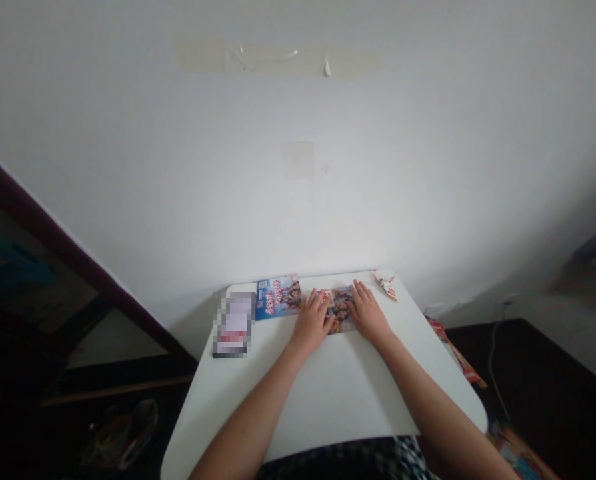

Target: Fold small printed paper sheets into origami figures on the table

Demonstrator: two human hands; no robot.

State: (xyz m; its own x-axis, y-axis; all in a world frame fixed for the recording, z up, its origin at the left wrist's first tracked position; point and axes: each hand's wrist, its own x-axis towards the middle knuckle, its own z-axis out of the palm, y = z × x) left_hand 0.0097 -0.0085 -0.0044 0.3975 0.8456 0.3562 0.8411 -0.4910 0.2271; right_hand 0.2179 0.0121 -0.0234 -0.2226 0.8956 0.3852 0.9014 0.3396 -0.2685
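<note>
A: Where are the person's hands?
B: Both rest palm down near the far side of a white table (pixel 348 393) that stands against a pale wall (pixel 428 167). The forearms reach in from the near edge.

A: What lies beneath them?
B: A colourful printed sheet (pixel 341 312), flat on the tabletop. The left hand (pixel 313 317) covers its left part; the right hand (pixel 371 312) lies along its right edge. A strip of the picture, crowded with small figures, shows between them.

A: Is either hand gripping?
B: Neither. The fingers of both are extended and loosely spread, pressed flat or resting; how firmly, I cannot tell.

A: What else is on the table?
B: Just left of the left hand lies a blue leaflet (pixel 277 297) with large white and red lettering. Whether the fingers touch it, I cannot tell. Beside its left edge is a flat, dark-edged rectangle (pixel 235 323), blurred into blocks. At the far right corner, apart from the right hand, sits a crumpled white-and-red paper (pixel 386 283).
</note>
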